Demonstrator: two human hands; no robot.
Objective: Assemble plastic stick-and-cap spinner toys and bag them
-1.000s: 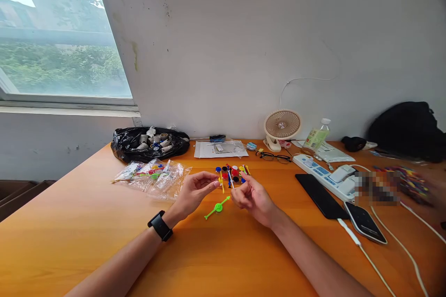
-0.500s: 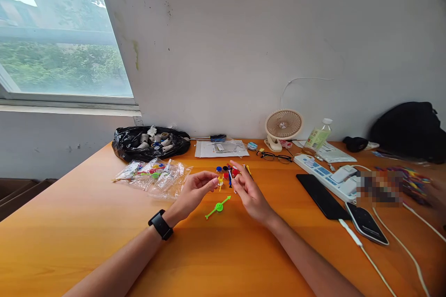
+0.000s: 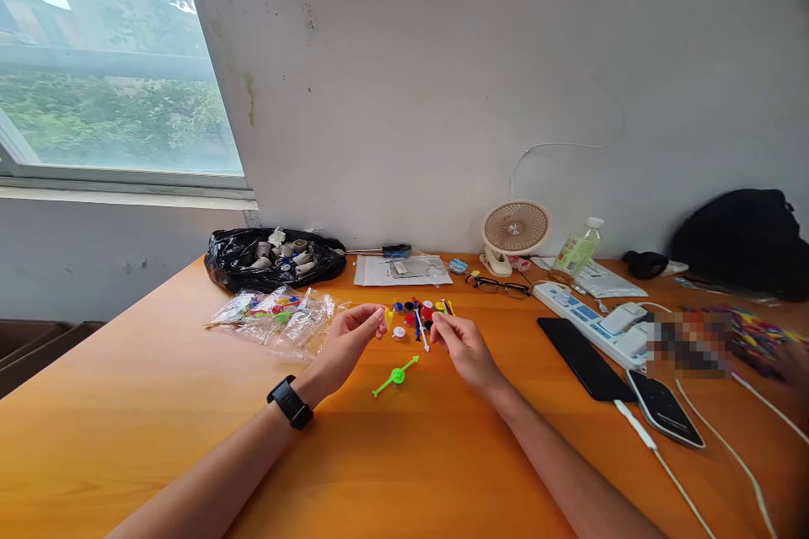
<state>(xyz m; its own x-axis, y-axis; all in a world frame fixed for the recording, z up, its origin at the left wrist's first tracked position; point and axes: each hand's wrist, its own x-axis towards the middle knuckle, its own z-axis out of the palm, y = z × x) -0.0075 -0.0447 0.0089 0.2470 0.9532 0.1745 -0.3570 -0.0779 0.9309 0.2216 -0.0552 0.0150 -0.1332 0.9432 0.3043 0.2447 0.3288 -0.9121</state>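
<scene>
Pinching a small yellow piece (image 3: 388, 317) in my left hand (image 3: 350, 343), my right hand (image 3: 463, 344) closed on a white stick (image 3: 423, 338); the black bag (image 3: 273, 258), upper left, held small rolls (image 3: 278, 253).

Both hands hover over an orange desk (image 3: 158, 438). The left hand (image 3: 346, 345), a black watch (image 3: 290, 402) on its wrist, pinches a small yellow piece (image 3: 389, 317) at its fingertips. The right hand (image 3: 464, 347) holds a thin white stick (image 3: 424, 340) by its upper end. Between them, slightly nearer the camera, a green spinner (image 3: 396, 375) lies on the desk. Just beyond the hands sits a cluster of small coloured parts (image 3: 420, 310). Clear plastic bags (image 3: 284, 317) lie to the left, with a black bag (image 3: 271, 257) behind them by the wall.
</scene>
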